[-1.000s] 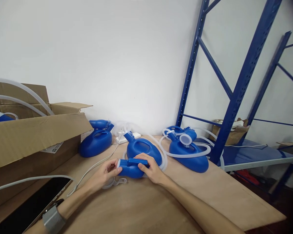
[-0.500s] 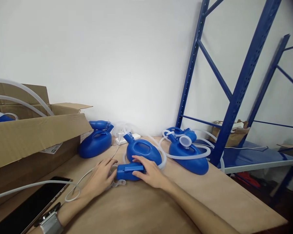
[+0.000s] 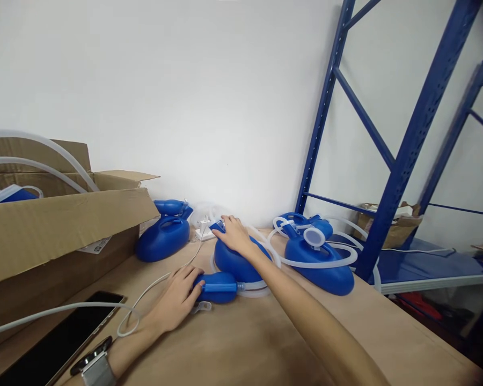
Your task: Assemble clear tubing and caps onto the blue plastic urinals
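Observation:
In the middle of the wooden table a blue plastic urinal bottle (image 3: 241, 262) stands with a clear hose (image 3: 274, 258) looped around it. My right hand (image 3: 234, 235) is closed about its spout at the upper left, the forearm crossing over the bottle. In front lies a blue handheld urinal head (image 3: 219, 288), its right end joined to the hose. My left hand (image 3: 182, 294) grips the left end of this head, thumb on the near side. Beneath that end a small clear flap (image 3: 202, 306) pokes out. Part of the bottle's handle is hidden by my right hand and arm.
Similar blue bottles stand at the left (image 3: 163, 238) and right (image 3: 317, 265), with hoses. An open cardboard box (image 3: 68, 225) takes up the left side. A phone (image 3: 60, 338) and white cable (image 3: 145, 287) lie near my left arm. Blue shelving (image 3: 406, 145) rises at right.
My right hand has moved from the urinal head up to the bottle's spout. My left hand has come onto the head's left end. The view has shifted slightly left.

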Available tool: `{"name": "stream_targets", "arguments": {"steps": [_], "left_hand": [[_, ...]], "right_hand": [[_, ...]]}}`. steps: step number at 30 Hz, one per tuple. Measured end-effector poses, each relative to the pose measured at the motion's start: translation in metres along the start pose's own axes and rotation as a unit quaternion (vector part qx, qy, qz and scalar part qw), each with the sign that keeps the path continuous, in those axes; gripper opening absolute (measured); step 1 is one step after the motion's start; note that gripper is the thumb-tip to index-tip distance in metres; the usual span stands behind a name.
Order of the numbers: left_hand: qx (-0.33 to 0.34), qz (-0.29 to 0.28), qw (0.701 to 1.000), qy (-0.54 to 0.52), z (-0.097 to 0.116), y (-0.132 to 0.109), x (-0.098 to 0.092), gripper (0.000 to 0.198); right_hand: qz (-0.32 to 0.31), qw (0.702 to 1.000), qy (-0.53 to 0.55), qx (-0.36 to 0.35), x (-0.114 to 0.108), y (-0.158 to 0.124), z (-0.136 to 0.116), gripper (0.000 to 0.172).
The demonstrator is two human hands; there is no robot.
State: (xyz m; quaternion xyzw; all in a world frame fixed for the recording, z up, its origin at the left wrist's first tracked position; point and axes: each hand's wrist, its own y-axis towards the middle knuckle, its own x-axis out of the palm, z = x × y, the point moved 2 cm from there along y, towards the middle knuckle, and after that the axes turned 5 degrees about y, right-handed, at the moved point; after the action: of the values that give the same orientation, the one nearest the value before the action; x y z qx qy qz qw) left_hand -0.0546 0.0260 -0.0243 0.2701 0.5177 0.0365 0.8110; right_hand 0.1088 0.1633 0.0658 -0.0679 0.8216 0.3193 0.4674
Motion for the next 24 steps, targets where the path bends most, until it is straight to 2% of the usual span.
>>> {"name": "stream_targets", "arguments": {"steps": [4, 10, 16, 20, 24], "left_hand": [[0.0, -0.008, 1.0, 0.005, -0.001, 0.001, 0.002, 0.042], [-0.007, -0.011, 1.0, -0.005, -0.001, 0.001, 0.004, 0.043], [-0.05, 0.019, 0.998, -0.03, -0.012, 0.007, 0.006, 0.041], [-0.071, 0.069, 0.994, -0.042, -0.024, 0.028, 0.006, 0.042], [-0.076, 0.132, 0.985, -0.081, -0.028, 0.069, 0.006, 0.053]], "right_hand": [[-0.013, 1.0, 0.002, 0.014, 0.013, 0.027, 0.01, 0.06], [-0.052, 0.998, 0.028, -0.018, 0.014, 0.033, 0.025, 0.069], [-0.085, 0.994, 0.041, -0.054, 0.009, 0.037, 0.033, 0.062], [-0.068, 0.995, 0.028, -0.072, 0.008, 0.032, 0.031, 0.043], [-0.058, 0.995, -0.002, -0.086, 0.01, 0.025, 0.024, 0.033]]}}
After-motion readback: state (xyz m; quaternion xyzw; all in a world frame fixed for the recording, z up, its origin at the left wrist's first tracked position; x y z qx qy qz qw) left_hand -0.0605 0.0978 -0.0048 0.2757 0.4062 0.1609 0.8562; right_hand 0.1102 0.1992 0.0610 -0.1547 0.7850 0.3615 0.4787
